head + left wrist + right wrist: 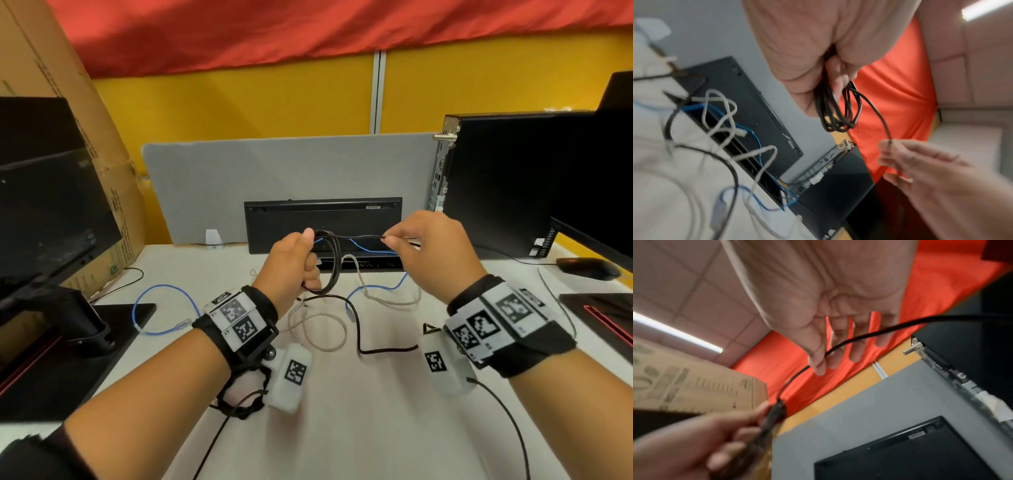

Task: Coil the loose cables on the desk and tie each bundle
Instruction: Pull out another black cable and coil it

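We are midway through coiling the thin black cable (359, 236): our left hand (296, 263) grips several finished loops above the white desk (376, 428), and our right hand (433, 248) pinches the straight run just beside them. Next, we judge, comes laying that run over the loops and feeding more slack. A blue cable (164, 308) and a pale grey cable (322, 329) lie loose below, uncoiled. Behind stand a grey fabric divider (274, 171), a yellow wall (239, 102) and a red curtain (308, 27).

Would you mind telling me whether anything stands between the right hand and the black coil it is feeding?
Nothing visible does: the black cable runs free through open air from the right hand to the coil gripped by the left hand.
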